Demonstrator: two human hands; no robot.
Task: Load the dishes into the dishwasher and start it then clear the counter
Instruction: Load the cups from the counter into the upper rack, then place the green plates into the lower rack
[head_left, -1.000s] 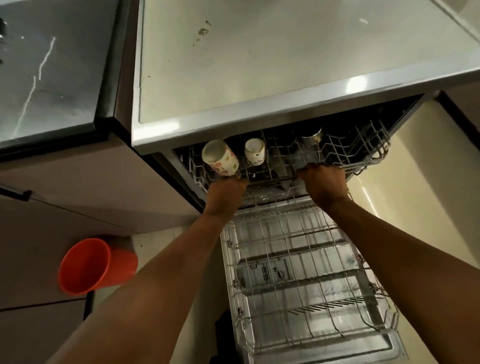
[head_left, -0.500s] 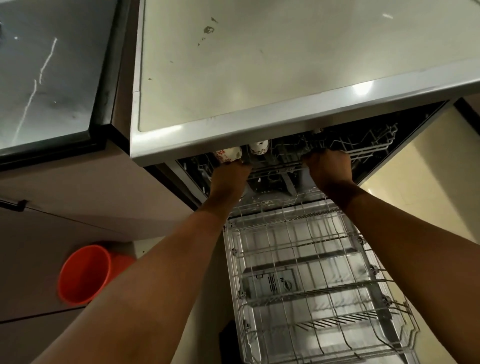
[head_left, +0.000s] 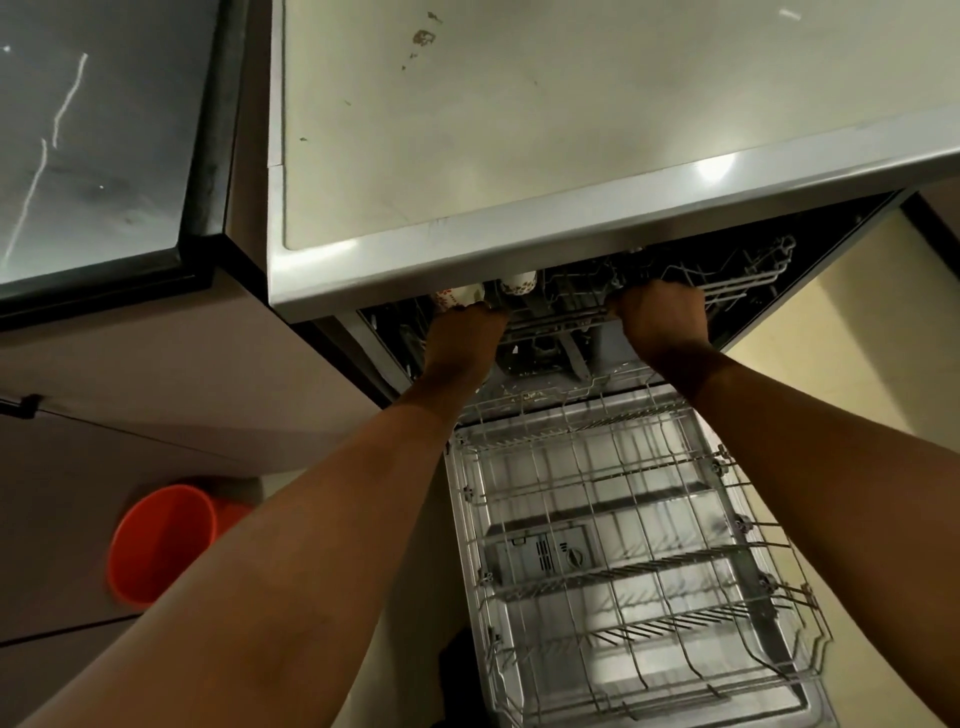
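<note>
Gripping the grey wire upper rack (head_left: 727, 283) front rail, left hand (head_left: 462, 332) and right hand (head_left: 657, 325) are both closed. Patterned white mugs (head_left: 517, 283) sit just beyond left knuckles. Recommend pushing evenly, avoiding rattling.

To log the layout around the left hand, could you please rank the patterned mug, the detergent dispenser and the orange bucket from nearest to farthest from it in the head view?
1. Patterned mug: touching or just above the left hand, in the upper rack.
2. Detergent dispenser: below, on the open door.
3. Orange bucket: far lower left, on the floor.
</note>
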